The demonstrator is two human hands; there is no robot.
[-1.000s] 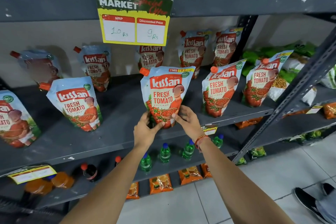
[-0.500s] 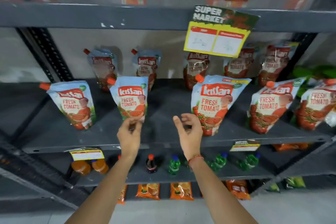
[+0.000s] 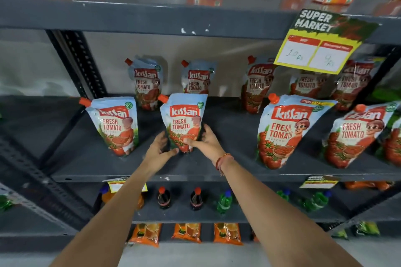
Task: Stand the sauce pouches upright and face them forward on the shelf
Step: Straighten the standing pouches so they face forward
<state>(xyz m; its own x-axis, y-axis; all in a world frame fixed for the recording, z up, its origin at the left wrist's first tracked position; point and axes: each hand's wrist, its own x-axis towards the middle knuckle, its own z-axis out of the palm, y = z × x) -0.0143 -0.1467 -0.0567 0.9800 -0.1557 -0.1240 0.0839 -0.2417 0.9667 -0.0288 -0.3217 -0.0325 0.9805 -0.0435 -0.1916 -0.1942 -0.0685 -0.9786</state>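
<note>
Grey metal shelving (image 3: 152, 17), pale floor (image 3: 195, 256)

Sauce pouches (image 3: 184, 121) stand in front and back rows on the shelf (image 3: 227, 171).

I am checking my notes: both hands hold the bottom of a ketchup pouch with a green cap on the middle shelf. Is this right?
Not quite: the head view shows the pouch has an orange cap, not green. Left hand and right hand do hold its bottom on the middle shelf.
</note>
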